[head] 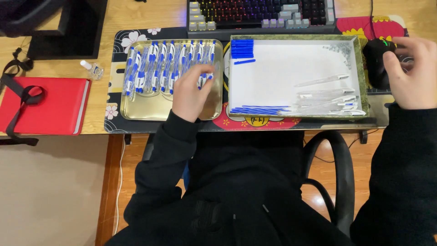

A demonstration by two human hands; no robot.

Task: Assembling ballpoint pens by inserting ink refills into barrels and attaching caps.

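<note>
Left hand (pixel 191 91) over gold tray (pixel 150 109), fingertips pinching blue-white pen (pixel 205 78) | right hand (pixel 412 73) cupped on black mouse (pixel 375 61), right of tray | pen likely light, stiff, slick; best gripped mid-barrel

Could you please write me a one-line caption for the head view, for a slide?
Left hand reaches pens in a gold tray; right hand rests on a black mouse.

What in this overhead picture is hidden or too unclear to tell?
Head view only:
- Whether the left hand grips a pen in the gold tray: its own fingers cover the contact.
- Most of the black mouse: the right hand covers it.
- The keyboard: cut by the top edge.
- Clear pen barrels in the white tray: too faint to count.
</note>
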